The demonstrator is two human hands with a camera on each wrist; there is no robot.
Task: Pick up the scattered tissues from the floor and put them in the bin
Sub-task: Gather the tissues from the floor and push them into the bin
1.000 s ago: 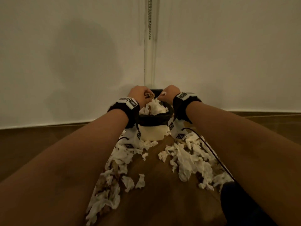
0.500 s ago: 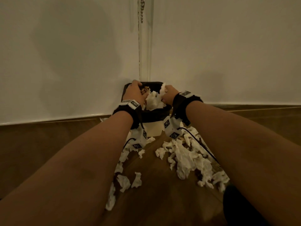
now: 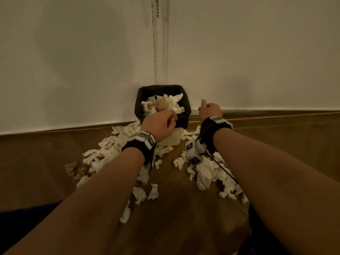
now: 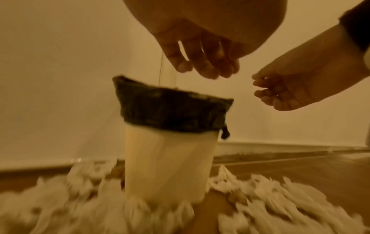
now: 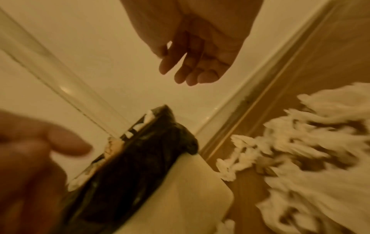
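Observation:
A small cream bin (image 3: 171,139) (image 4: 170,171) with a black liner (image 3: 139,100) (image 5: 140,166) stands against the white wall, heaped with crumpled tissues (image 3: 163,104). White and brownish tissues lie scattered on the wooden floor to its left (image 3: 110,146) and right (image 3: 207,173) (image 5: 300,142). My left hand (image 3: 161,122) (image 4: 202,63) hovers just before the bin's near rim, fingers loosely curled, empty. My right hand (image 3: 209,109) (image 5: 192,69) hangs beside the bin's right edge, relaxed and holding nothing.
A white wall with a baseboard (image 3: 276,109) runs behind the bin. A bead chain (image 3: 157,8) hangs above it. More loose tissues (image 3: 145,194) lie on the brown floor between my forearms. A dark shape (image 3: 257,227) sits at the lower right.
Both hands were over the bin with tissues; now they have drawn back and apart, empty, and the tissues lie in the bin. The camera has pulled back.

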